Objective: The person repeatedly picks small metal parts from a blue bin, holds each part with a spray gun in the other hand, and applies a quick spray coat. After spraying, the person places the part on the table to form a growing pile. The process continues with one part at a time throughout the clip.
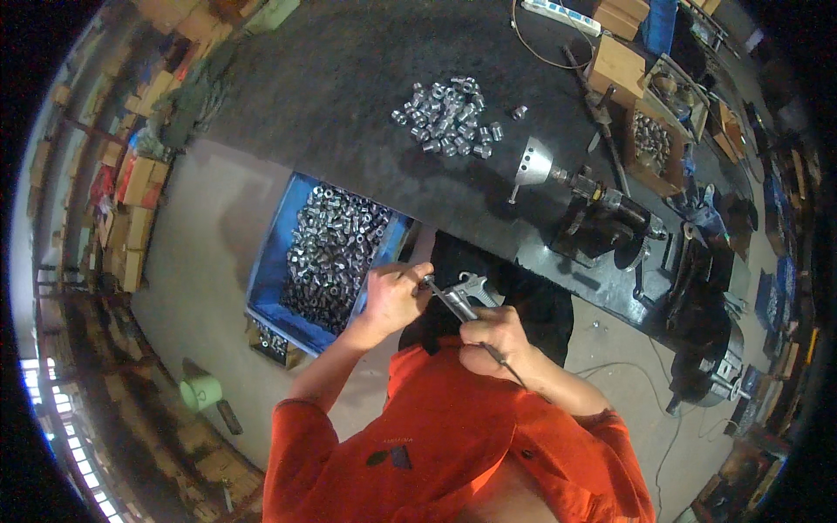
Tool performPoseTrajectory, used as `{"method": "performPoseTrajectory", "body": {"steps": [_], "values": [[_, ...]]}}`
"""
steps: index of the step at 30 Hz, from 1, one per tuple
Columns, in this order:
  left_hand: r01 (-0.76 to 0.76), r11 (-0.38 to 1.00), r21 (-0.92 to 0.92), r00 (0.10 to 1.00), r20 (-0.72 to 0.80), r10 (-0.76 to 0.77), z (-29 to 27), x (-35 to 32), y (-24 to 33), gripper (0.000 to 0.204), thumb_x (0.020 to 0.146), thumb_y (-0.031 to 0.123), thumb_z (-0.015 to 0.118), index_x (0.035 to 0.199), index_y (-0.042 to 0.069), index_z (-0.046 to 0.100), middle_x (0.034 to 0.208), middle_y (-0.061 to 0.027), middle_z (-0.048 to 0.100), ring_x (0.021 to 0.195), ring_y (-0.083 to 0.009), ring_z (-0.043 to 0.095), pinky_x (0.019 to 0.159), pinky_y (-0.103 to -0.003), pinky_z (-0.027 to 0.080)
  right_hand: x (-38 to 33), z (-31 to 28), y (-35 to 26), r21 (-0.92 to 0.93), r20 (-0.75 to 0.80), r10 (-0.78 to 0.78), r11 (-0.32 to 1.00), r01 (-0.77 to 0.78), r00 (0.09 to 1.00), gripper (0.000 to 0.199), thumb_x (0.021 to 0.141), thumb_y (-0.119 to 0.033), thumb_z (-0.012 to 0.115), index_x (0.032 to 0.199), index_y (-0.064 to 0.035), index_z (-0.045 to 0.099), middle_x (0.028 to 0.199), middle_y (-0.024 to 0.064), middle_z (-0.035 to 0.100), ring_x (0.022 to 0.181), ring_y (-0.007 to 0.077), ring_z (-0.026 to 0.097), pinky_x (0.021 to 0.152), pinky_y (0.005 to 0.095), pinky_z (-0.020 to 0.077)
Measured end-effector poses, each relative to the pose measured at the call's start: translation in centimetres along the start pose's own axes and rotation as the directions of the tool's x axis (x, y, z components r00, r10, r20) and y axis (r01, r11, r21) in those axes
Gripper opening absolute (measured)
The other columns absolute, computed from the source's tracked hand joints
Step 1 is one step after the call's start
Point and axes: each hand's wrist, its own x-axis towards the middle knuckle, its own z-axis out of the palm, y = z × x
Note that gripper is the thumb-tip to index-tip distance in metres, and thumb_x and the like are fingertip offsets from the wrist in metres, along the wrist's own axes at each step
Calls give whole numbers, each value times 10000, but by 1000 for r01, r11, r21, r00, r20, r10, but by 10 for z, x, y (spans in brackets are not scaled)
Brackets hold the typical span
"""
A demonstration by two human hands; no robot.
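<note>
My right hand is closed around a slim silver hand tool, whose exact kind I cannot make out. A thin dark rod or hose comes out below that hand. Beside the tool, a silver grip-shaped metal part shows; whether the two are joined is unclear. My left hand pinches a small metal piece at the tool's far end, mostly covered by the fingers. Just left of that hand stands a blue bin full of shiny metal fittings.
A pile of metal fittings lies on the dark bench. To its right is a crank-handled machine with a silver cone-shaped head. A box of small parts sits farther right. A green bucket stands on the floor.
</note>
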Motion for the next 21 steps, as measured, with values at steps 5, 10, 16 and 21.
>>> {"method": "performPoseTrajectory", "body": {"steps": [5,10,16,21], "values": [[144,987,-74,981,144,-132,8,3,9,258,591,80,658,844,118,621,553,-95,544,528,-269,577,484,-372,445,2,13,17,-293,-59,-133,950,110,989,166,576,-125,603,547,-97,441,555,59,426,512,254,485,427,387,407],[323,944,-61,946,63,-319,-2,12,-16,166,633,34,650,794,56,615,461,-21,403,410,-70,384,415,-254,327,-13,2,4,-314,-146,-319,913,262,936,242,415,-177,588,459,-118,357,533,16,357,496,199,447,360,316,362],[491,819,-298,871,201,-449,-4,18,-26,134,722,32,637,846,-8,607,522,3,481,492,-23,396,447,-226,326,-21,-16,6,-224,-121,-360,918,328,925,264,444,-93,610,480,-94,348,528,41,335,443,204,404,360,333,306],[393,895,-210,913,202,-354,-3,38,-18,140,742,47,683,851,2,606,595,34,515,534,-9,420,465,-199,337,-31,-10,11,-86,-220,-142,988,126,965,240,500,-56,613,512,-90,376,520,59,333,422,231,396,374,356,307]]}}
